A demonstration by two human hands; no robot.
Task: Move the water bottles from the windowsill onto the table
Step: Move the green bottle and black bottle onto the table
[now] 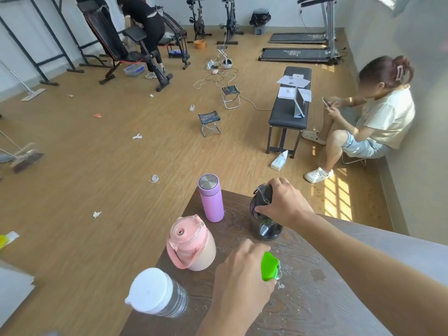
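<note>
Right hand (286, 204) clamped on dark bottle (265, 224) right of purple flask (210, 198), left hand (242, 275) holding green-capped bottle (270, 266) nearer: best lowered upright onto surface (315, 299), then released.

Only two bare forearms and hands of the person show, both entering from the lower right of the frame. The left hand (240, 275), low in the middle of the frame, and the right hand (284, 202), higher and to the right, carry no ring, watch, band or glove, and no sleeve reaches as far as either wrist or forearm. The right forearm runs long and uncovered down to the lower right corner, and what is worn further up lies outside the frame and cannot be told.
</note>
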